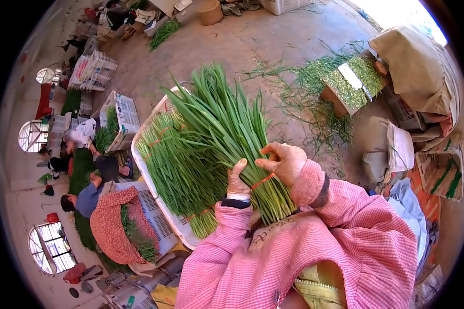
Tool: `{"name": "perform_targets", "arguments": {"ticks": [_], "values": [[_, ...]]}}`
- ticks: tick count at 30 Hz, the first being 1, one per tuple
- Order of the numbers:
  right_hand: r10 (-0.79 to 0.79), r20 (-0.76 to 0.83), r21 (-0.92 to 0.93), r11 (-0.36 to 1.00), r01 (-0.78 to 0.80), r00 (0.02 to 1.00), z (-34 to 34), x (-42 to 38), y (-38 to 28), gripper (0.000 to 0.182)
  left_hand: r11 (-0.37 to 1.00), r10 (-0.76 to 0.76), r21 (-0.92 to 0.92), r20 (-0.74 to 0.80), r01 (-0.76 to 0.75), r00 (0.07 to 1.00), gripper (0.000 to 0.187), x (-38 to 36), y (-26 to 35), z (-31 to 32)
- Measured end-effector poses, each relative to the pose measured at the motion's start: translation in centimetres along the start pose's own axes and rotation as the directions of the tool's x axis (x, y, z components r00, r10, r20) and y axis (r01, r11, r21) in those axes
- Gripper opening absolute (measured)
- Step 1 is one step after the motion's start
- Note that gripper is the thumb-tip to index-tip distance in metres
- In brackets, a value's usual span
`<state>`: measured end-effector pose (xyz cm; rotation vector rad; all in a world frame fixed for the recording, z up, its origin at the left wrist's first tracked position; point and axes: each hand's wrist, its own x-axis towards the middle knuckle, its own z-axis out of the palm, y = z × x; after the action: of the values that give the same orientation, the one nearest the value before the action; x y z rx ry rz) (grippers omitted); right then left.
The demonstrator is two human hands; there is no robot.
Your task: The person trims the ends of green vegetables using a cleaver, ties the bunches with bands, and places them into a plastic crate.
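A thick bunch of garlic chives (229, 123), bound near its pale stem ends by a red band (263, 181), lies slantwise in front of my body. My left hand (238, 184), in a thin see-through glove, grips it from the left, thumb on top; the other fingers are hidden behind the stems. My right hand (285, 164), gloved too, is closed at the bunch's right side just above the band, with curled fingertips pinching at the leaves. Beneath and to the left, a white crate (142, 157) holds several banded chive bunches (178, 170), some with stem ends facing away.
A low wooden stand (340, 103) covered in chive trimmings stands at the right, with loose leaves scattered on the floor (232, 41). Draped stacks (415, 67) rise at far right. Co-workers (87, 198) sit at the left near crates (126, 116) and a red cloth (116, 221).
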<state>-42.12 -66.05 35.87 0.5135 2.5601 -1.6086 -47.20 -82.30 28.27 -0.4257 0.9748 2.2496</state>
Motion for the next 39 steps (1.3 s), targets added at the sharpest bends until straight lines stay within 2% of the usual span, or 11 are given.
{"name": "perform_targets", "arguments": {"ticks": [10,11,14,16,19,22,27,30,35,37,39], "values": [[-0.057,-0.208,0.355,0.926,0.130,0.976,3.9,-1.4,1.2,0.009,0.994,0.105,0.035,-0.008,-0.104,0.994,0.042,-1.0,-0.4,0.3],[0.092,0.075,0.715,0.689,-0.118,0.993,3.7,-2.3,0.9,0.008,0.998,0.055,0.020,0.023,-0.056,0.998,0.042,-1.0,-0.2,0.1],[0.069,0.625,0.590,0.611,-0.528,0.778,-0.5,-4.7,1.2,0.011,0.999,0.002,-0.042,0.083,0.001,0.997,0.043,-1.4,0.0,0.8],[0.058,0.448,0.687,0.617,-0.384,0.892,-3.3,-4.3,4.9,0.017,0.996,0.057,0.075,0.013,-0.058,0.998,0.045,-1.6,0.3,1.1],[-0.328,-0.503,-0.254,0.941,0.226,0.800,-4.1,-0.9,9.7,0.046,0.982,0.117,0.144,0.023,-0.119,0.993,0.048,-2.1,0.2,1.2],[-0.131,-0.149,-0.030,0.991,0.128,0.980,-5.3,-0.6,1.8,0.054,0.967,0.132,0.217,0.038,-0.137,0.990,0.048,-2.5,-0.4,2.0],[-0.468,0.310,-0.429,0.708,0.561,0.828,-2.0,5.0,-1.0,0.028,0.952,0.145,0.270,0.019,-0.145,0.989,0.044,-2.1,-1.5,3.3],[-0.368,0.255,-0.499,0.742,0.448,0.894,-2.7,4.5,-1.2,0.025,0.937,0.166,0.307,0.035,-0.168,0.986,0.044,-2.1,-1.5,2.8],[0.168,-0.440,0.292,0.956,-0.037,0.882,-9.9,3.0,4.7,0.057,0.981,0.029,0.189,0.065,-0.041,0.997,0.048,-2.3,-0.8,1.9],[0.153,-0.046,0.000,0.988,-0.153,0.987,-6.2,1.0,8.8,0.095,0.982,0.027,0.184,0.059,-0.037,0.998,0.049,-1.6,-0.6,2.2],[0.206,0.425,0.283,0.895,-0.345,0.882,-2.4,-0.6,7.8,0.109,0.980,0.029,0.194,0.026,-0.034,0.999,0.050,-1.1,-0.4,3.1]]}}
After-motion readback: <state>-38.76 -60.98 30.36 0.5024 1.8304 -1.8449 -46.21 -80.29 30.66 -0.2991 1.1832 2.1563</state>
